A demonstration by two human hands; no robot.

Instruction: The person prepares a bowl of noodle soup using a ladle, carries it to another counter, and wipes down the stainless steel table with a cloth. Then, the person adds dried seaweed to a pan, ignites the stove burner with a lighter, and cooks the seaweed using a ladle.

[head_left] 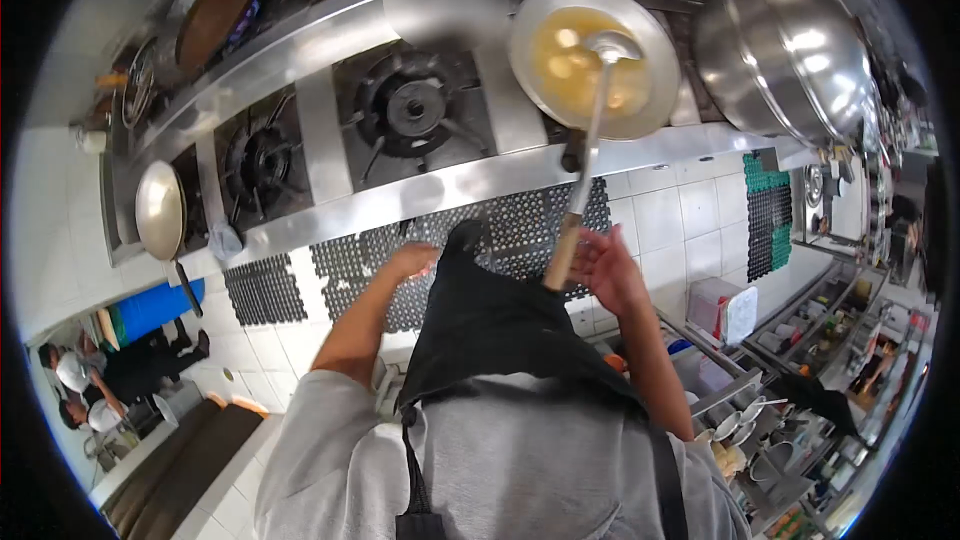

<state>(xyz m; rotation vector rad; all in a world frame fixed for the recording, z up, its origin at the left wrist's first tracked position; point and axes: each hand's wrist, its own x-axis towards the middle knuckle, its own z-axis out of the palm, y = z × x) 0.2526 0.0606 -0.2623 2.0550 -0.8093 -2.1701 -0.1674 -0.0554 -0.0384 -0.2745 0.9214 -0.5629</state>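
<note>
A ladle (597, 125) with a long metal shaft and a wooden handle (562, 258) rests with its bowl in a wok. The wok (652, 105) stands on the stove and contains yellow liquid that looks like oil. My right hand (612, 270) is beside the wooden handle with fingers apart; they come close to it, and I cannot tell if they touch. My left hand (413, 260) hangs in front of the stove, loosely bent, with nothing visible in it; its fingertips show only partly.
Two bare burners, a nearer one (415, 108) and one further left (258, 157), line the stove. A big metal pot (785, 50) stands right of the wok. A pan (160, 208) sits at the left end, its handle jutting outward. Black perforated mats (350, 280) cover the floor. Two people sit far left.
</note>
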